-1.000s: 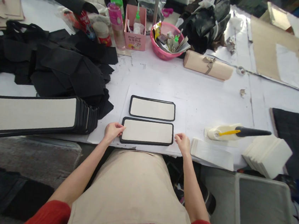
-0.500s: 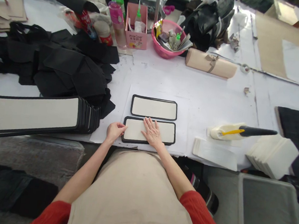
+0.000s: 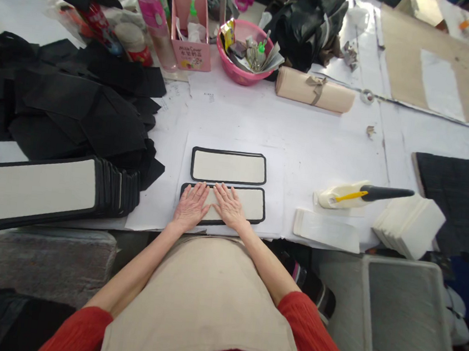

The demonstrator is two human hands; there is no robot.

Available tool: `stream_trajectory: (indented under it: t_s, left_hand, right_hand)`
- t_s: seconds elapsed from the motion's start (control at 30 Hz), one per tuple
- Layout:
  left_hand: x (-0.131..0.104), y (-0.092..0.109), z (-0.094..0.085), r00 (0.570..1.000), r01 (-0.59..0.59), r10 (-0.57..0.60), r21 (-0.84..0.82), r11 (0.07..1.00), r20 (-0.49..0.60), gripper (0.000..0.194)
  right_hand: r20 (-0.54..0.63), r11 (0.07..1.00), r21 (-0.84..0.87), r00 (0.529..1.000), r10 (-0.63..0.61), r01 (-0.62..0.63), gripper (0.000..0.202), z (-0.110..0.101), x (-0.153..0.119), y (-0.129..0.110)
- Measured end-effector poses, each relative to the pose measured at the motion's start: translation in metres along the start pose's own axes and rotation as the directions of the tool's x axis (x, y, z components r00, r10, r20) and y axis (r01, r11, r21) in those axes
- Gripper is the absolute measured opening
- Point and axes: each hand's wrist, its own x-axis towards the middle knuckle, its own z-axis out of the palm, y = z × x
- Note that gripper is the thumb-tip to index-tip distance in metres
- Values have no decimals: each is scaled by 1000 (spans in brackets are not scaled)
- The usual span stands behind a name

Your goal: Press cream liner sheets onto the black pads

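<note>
Both hands lie flat on the nearer black-edged cream panel (image 3: 252, 204), close to the table's front edge. My left hand (image 3: 191, 207) covers its left end, fingers stretched out and pointing away from me. Just beside it, my right hand (image 3: 229, 205) rests on the middle of the panel with fingers spread. Neither hand grips anything. Another black edge peeks out under this panel. Right behind it lies a second cream panel with a black border (image 3: 229, 167), untouched, with a further edge showing beneath.
At left stand a stack of long black-edged panels (image 3: 27, 190) and a heap of black pieces (image 3: 70, 97). A pink basket (image 3: 245, 77), pink box (image 3: 194, 57) and beige roll (image 3: 314, 90) are at the back. On the right are a black-handled brush (image 3: 387, 194) and white blocks (image 3: 411, 225).
My left hand has gone from pinching at the panel's left edge to lying flat on top. My right hand stays flat on the panel. The view has shifted to the right.
</note>
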Motion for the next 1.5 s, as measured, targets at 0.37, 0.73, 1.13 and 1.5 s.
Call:
stream_trajectory:
  t_s: [0.37, 0.73, 1.13, 1.5]
  left_hand:
    - [-2, -4, 1, 996, 17, -23, 73, 997, 84, 76]
    - [-1, -6, 3, 996, 20, -27, 79, 997, 85, 75]
    - [-1, -6, 0, 995, -42, 39, 35, 999, 87, 71]
    - [-4, -13, -6, 998, -49, 49, 8, 999, 40, 72]
  right_hand:
    - [-49, 948, -7, 947, 318, -319, 77, -13, -52, 68]
    - [-66, 946, 3, 944, 324, -325, 75, -14, -50, 65]
    - [-60, 923, 30, 921, 385, -384, 71, -15, -60, 71]
    - [-100, 919, 16, 914, 393, -393, 66, -25, -62, 69]
